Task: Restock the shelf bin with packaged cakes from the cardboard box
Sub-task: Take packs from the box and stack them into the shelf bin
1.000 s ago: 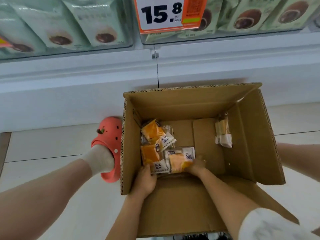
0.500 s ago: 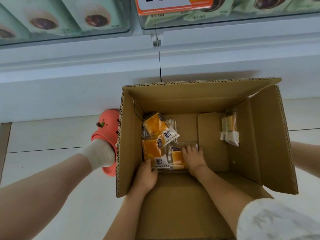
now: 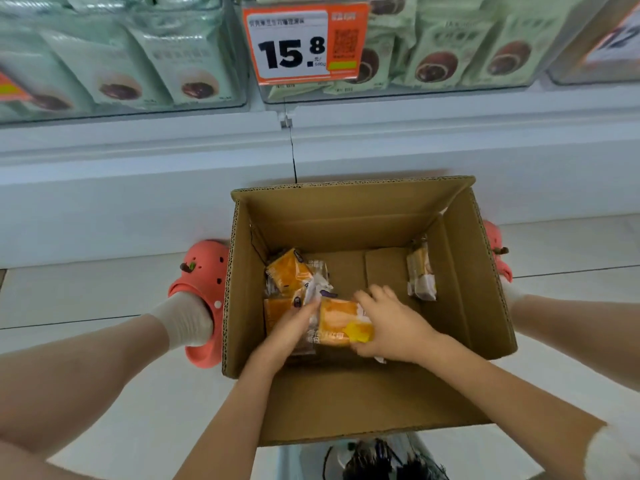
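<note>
An open cardboard box (image 3: 464,265) stands on the floor between my feet. Inside it, at the left, lie orange packaged cakes (image 3: 288,271). One more cake packet (image 3: 420,271) leans against the right wall. My right hand (image 3: 394,323) grips an orange cake packet (image 3: 337,322) lifted a little off the bottom. My left hand (image 3: 294,323) reaches in beside it and its fingers hold the packets at the left. The clear shelf bins (image 3: 433,88) sit above, filled with pale green packets.
An orange price tag (image 3: 304,43) reading 15.8 hangs on the bin front. The white shelf base (image 3: 138,202) runs behind the box. Coral clogs (image 3: 204,278) flank the box on the pale floor. A dark bag (image 3: 381,459) lies below the near flap.
The right hand went from lying flat on the packet to gripping it and lifting it. The left hand moved forward onto the packets. The view tilted up.
</note>
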### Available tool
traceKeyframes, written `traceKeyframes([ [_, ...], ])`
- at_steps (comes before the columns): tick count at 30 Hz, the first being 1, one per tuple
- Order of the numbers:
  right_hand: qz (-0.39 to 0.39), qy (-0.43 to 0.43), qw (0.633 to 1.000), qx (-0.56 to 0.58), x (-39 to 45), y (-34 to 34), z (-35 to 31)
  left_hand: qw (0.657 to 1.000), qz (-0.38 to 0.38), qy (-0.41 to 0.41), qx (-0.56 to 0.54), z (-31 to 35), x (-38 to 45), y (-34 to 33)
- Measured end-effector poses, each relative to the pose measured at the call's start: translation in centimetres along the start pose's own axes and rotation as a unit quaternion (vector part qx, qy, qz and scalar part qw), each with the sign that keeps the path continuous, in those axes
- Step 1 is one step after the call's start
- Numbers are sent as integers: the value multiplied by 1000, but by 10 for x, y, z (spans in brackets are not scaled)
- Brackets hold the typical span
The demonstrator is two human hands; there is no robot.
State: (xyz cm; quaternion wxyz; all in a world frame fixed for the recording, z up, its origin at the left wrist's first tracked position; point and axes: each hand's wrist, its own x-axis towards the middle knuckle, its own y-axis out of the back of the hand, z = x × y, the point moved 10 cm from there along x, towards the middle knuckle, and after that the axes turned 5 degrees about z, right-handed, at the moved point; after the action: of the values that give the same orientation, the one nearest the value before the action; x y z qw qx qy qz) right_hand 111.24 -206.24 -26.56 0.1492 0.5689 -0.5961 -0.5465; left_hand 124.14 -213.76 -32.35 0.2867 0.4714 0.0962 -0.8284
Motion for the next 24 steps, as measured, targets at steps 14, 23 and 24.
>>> traceKeyframes([
  [14,295,-177,774,532,-50,72,48,922,190,-293,-167,113,-92,28],
  [23,530,-100,810,229,-94,189,7,819,322,-449,-154,172,-188,47],
  [24,541,-82,803,236,-97,205,1,810,326,-462,-155,183,-198,48],
])
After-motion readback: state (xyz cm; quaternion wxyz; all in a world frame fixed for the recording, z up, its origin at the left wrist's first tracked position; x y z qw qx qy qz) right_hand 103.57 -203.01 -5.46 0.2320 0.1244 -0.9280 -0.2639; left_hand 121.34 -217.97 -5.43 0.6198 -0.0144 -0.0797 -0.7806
